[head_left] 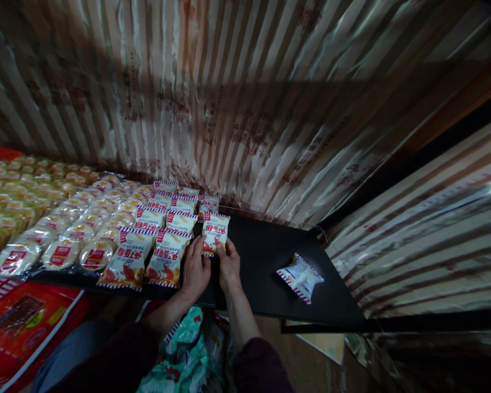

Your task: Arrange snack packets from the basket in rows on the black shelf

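One snack bag [215,232], held between left hand [196,269] and right hand [229,267], between the front and back edges of the black shelf [256,262]. One front-edge bag [168,259], just beside the left hand: could topple if knuckles brush it. One loose bag [300,277], near the right end.

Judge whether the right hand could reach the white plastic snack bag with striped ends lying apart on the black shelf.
Probably yes: nothing visible stands between the right hand and that bag, though the hand is touching a red-lettered white plastic packet.
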Tool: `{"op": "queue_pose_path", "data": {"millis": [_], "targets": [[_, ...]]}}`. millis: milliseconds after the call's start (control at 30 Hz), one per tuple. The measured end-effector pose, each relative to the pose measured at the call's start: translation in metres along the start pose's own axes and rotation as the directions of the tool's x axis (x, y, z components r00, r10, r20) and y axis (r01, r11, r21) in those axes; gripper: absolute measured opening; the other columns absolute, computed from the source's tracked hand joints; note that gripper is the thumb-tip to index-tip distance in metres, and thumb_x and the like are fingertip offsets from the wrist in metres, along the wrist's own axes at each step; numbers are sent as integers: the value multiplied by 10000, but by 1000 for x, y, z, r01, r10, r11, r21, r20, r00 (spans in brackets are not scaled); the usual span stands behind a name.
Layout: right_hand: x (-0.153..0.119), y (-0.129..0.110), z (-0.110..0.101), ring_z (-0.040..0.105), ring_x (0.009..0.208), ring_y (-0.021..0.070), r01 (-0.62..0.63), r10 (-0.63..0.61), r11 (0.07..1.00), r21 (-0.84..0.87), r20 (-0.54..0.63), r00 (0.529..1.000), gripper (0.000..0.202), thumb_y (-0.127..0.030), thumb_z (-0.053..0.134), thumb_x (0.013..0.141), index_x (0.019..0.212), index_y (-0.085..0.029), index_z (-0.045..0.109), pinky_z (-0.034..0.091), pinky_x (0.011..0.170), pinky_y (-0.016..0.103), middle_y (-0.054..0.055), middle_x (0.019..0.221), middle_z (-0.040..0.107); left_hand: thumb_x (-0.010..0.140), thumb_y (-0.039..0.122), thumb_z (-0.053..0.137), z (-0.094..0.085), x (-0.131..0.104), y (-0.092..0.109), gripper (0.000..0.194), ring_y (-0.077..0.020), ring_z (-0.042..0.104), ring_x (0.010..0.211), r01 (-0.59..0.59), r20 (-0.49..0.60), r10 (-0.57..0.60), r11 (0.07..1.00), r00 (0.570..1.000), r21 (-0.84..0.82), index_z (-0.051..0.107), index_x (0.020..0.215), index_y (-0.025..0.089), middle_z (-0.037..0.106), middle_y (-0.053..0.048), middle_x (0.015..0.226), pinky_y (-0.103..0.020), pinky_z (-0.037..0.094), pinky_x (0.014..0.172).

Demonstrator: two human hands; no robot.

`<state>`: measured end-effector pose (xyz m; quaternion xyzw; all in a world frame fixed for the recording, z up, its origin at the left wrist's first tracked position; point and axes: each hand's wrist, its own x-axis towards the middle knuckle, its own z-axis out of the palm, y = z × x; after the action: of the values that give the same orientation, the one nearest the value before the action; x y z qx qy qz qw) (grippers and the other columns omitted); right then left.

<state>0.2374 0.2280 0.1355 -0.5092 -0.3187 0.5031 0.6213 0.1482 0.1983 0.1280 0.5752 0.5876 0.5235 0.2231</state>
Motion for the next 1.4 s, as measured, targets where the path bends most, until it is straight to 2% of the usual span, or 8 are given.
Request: {"op": "queue_pose_path", "data": {"millis": [167,333,600,900,1033,1167,1300,1400], "targets": [[7,3,4,655,856,193,1,-1,1000,7,-10,1000,552,-338,694,636,1159,-183,612,517,788,309,46,1006,715,767,89,428,3,6,-3,557,-244,425,1288,10,24,-10,1000,1000,6,461,1314,182,495,-106,1350,-450,333,1102],[12,2,7,657,861,197,7,-7,1000,-20,-2,1000,555,-351,686,643,1167,-183,611,519,782,307,55,1019,713,767,90,432,6,9,-5,558,-248,427,1288,5,-3,-5,1000,1000,13,463,1317,176,496,-112,1352,-458,325,1106],[23,4,15,658,851,190,17,-18,999,-36,-18,1000,569,-348,677,643,1177,-165,602,517,779,301,63,1020,711,756,86,448,12,15,-7,588,-280,358,1343,40,18,-41,998,999,51,444,1342,133,414,-150,1430,-486,293,1119],[36,11,13,655,874,191,52,-53,995,-86,-12,999,544,-370,668,659,1164,-173,613,512,797,307,57,1025,712,750,96,474,19,22,-13,587,-264,367,1344,93,12,-92,996,996,-18,458,1333,166,402,-123,1449,-471,286,1128],[41,18,11,649,880,192,84,-83,981,-172,14,996,527,-382,652,676,1166,-191,617,509,790,305,47,1025,712,751,101,480,21,26,-16,583,-283,355,1349,105,19,-105,994,994,15,458,1331,154,423,-139,1432,-492,284,1123],[44,22,7,640,884,194,133,-133,933,-335,21,991,449,-373,647,690,1116,-232,653,490,818,313,24,1004,717,753,103,474,21,24,-18,584,-301,341,1355,83,37,-86,993,996,82,446,1336,120,402,-169,1441,-499,291,1116],[40,18,3,612,966,220,179,-195,886,-428,6,981,388,-357,687,656,1025,-236,700,458,878,320,26,965,719,751,93,470,21,16,-19,595,-314,291,1377,31,42,-38,987,998,157,433,1344,121,347,-170,1475,-514,289,1111],[38,13,2,575,1041,240,191,-218,858,-476,-3,976,438,-382,714,636,1046,-230,696,417,948,349,41,1017,706,741,75,467,22,11,-19,607,-321,242,1395,-26,49,16,978,999,206,423,1345,107,323,-172,1487,-524,267,1119]]}}
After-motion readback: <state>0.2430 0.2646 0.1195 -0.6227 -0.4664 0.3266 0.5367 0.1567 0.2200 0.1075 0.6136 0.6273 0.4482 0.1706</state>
